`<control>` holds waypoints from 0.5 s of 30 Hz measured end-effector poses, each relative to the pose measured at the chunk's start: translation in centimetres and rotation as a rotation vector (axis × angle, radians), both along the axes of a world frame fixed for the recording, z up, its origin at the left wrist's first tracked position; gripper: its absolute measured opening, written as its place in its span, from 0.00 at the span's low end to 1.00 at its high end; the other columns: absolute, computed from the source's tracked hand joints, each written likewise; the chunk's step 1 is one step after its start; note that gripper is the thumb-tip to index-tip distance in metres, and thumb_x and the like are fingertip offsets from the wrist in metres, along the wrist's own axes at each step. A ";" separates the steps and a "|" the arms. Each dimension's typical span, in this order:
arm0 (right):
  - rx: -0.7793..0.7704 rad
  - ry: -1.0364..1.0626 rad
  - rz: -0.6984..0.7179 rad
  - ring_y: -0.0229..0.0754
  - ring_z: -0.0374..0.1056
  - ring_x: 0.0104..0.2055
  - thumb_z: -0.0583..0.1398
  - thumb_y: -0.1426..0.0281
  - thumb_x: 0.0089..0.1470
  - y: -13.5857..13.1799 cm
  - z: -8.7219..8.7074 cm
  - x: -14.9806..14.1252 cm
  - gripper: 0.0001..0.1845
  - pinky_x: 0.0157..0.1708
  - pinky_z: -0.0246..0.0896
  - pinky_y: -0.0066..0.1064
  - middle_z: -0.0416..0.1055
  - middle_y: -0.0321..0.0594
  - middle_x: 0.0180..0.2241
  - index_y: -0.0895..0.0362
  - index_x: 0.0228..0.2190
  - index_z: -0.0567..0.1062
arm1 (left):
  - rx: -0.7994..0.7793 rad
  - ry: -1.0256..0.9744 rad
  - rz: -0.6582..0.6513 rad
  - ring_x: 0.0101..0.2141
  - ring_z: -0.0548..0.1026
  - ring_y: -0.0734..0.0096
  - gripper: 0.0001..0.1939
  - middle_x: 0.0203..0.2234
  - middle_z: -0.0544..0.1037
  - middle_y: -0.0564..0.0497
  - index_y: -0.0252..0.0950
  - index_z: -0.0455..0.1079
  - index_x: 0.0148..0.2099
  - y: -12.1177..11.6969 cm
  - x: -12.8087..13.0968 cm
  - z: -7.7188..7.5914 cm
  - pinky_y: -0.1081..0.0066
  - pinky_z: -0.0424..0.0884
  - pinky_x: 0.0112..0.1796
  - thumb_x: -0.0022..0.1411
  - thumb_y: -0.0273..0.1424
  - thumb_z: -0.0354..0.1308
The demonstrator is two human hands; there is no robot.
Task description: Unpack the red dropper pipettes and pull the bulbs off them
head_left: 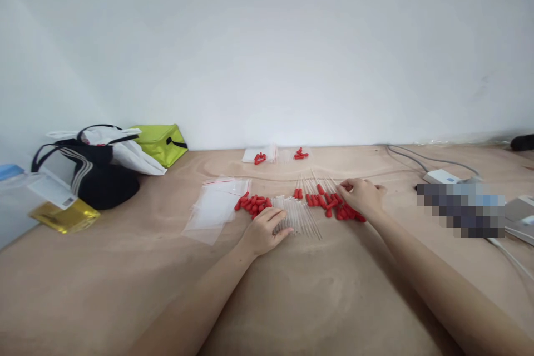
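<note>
Looking down from the head camera, the left hand lay palm-down, fingers loosely spread, on a fan of clear thin tubes in the middle of the wooden table. Their long axes ran away from the person, splaying slightly toward the wall. The right hand curled over red caps; whether it gripped one I could not tell. More red caps lay beside empty zip bags.
</note>
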State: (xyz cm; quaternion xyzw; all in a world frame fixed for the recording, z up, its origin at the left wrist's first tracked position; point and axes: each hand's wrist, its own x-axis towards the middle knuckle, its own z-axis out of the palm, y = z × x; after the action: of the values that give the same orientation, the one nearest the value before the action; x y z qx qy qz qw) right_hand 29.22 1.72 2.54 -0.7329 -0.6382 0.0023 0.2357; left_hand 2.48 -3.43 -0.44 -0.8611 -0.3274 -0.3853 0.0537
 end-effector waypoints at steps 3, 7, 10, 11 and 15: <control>-0.144 -0.027 0.028 0.48 0.64 0.38 0.53 0.58 0.45 1.3 0.7 -1.6 0.13 0.41 0.44 0.45 0.73 0.39 0.27 0.50 0.26 0.75 | -0.039 0.032 0.001 0.37 0.72 0.65 0.18 0.35 0.75 0.46 0.33 0.68 0.43 -0.2 -0.1 0.4 0.65 0.70 0.40 0.53 0.39 0.58; -0.236 -0.062 0.026 0.49 0.66 0.37 0.55 0.59 0.44 2.4 0.9 -3.6 0.12 0.41 0.47 0.46 0.73 0.41 0.27 0.52 0.25 0.74 | -0.060 0.121 0.009 0.43 0.70 0.61 0.23 0.38 0.75 0.46 0.35 0.68 0.44 -0.4 -0.3 1.1 0.56 0.61 0.49 0.50 0.44 0.58; -0.261 -0.083 0.005 0.49 0.67 0.35 0.56 0.61 0.44 2.9 0.6 -4.3 0.11 0.42 0.47 0.49 0.72 0.43 0.25 0.54 0.23 0.74 | -0.068 0.189 0.069 0.48 0.66 0.56 0.25 0.41 0.74 0.46 0.37 0.69 0.44 -0.5 -0.3 1.5 0.49 0.48 0.54 0.49 0.48 0.56; -0.268 -0.091 -0.004 0.49 0.67 0.34 0.56 0.62 0.44 3.1 0.4 -4.5 0.11 0.42 0.47 0.49 0.72 0.44 0.25 0.55 0.23 0.74 | -0.070 0.207 0.094 0.50 0.65 0.55 0.25 0.42 0.74 0.46 0.38 0.69 0.44 -0.5 -0.3 1.5 0.47 0.45 0.54 0.49 0.49 0.56; -0.278 -0.121 -0.039 0.49 0.67 0.33 0.56 0.65 0.43 3.6 0.3 -4.9 0.10 0.41 0.47 0.49 0.72 0.46 0.26 0.58 0.22 0.73 | -0.085 0.245 0.184 0.52 0.62 0.53 0.31 0.47 0.70 0.44 0.38 0.66 0.49 -0.5 -0.3 1.6 0.45 0.41 0.54 0.49 0.53 0.52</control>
State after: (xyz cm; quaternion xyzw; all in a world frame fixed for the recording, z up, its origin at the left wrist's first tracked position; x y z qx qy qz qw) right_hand 24.30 5.32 2.85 -0.7696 -0.6303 0.0417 0.0932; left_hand 2.14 -3.95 1.16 -0.8694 -0.4122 -0.2567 0.0916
